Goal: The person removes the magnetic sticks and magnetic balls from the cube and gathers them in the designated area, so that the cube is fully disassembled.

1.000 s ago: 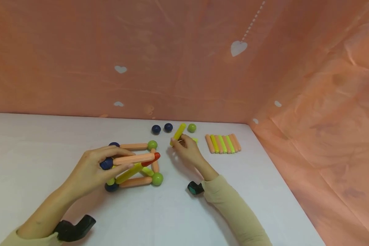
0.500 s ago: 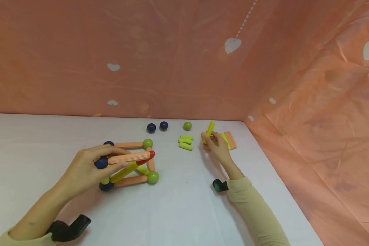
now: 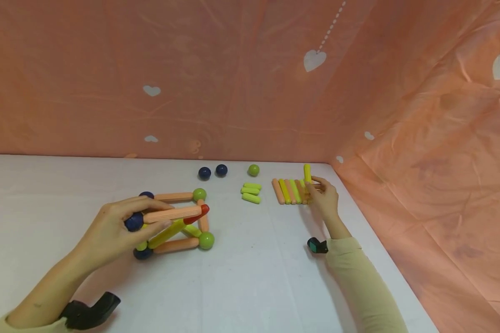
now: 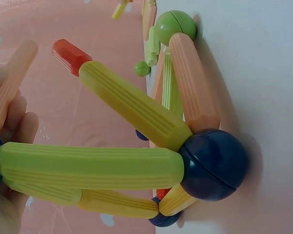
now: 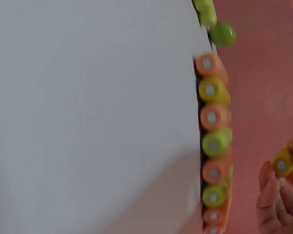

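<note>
My left hand (image 3: 108,233) grips the upper part of a magnetic-stick frame, its fingers and thumb around a peach stick (image 3: 172,214) and a dark blue ball (image 3: 134,222). Green balls (image 3: 206,240) and more sticks form the frame's base on the table. In the left wrist view a lime stick (image 4: 90,165) and a yellow stick (image 4: 136,105) with a red end (image 4: 71,56) meet a dark blue ball (image 4: 215,165). My right hand (image 3: 327,200) pinches a yellow magnetic stick (image 3: 307,173), upright above the right end of a row of sticks (image 3: 287,192), apart from it in the right wrist view.
Three short lime sticks (image 3: 251,191) lie left of the row. Behind them sit a loose green ball (image 3: 253,170) and two dark blue balls (image 3: 204,173). An orange cloth with hearts (image 3: 233,83) hangs along the back and right of the white table (image 3: 250,286).
My right hand has carried the yellow stick rightward, past the short lime sticks and along the row to its right end. The left hand keeps its grip on the frame.
</note>
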{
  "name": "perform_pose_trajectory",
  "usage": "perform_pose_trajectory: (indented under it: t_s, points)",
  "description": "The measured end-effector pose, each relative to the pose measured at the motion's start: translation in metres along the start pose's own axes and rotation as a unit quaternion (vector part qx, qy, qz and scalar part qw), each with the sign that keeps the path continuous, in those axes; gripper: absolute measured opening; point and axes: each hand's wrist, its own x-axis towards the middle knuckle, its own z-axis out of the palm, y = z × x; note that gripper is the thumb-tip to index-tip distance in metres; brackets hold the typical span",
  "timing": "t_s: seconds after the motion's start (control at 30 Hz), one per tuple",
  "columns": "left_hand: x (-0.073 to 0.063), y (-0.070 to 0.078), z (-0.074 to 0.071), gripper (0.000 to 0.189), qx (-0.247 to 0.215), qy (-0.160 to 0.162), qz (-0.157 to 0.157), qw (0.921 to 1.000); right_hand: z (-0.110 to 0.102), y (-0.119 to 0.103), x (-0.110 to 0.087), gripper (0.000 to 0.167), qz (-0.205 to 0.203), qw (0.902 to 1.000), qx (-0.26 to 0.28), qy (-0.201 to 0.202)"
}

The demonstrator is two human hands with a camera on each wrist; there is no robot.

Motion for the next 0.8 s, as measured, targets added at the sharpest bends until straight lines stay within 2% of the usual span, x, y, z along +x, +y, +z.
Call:
perform_pose_trajectory:
  t_s: [0.27,0.4,0.6,0.8]
  points:
    - [-0.001,0.000,-0.003,0.030,0.000,-0.014,0.009,0.9999,-0.014,0.014,0.014,0.035,0.091,0.9942,-0.023,0.053]
    - [-0.001,0.000,-0.004,0.031,-0.007,-0.013,0.010,0.9998,-0.018,0.021,0.019,0.036,0.137,0.9882,-0.012,0.066]
    - [-0.002,0.000,-0.005,0.032,0.004,-0.016,0.000,0.9999,-0.016,0.032,0.024,0.038,0.197,0.9789,0.011,0.055]
    - [-0.005,-0.002,-0.006,0.031,0.001,-0.009,-0.029,0.9996,-0.013,0.037,0.028,0.040,0.212,0.9767,0.008,0.031]
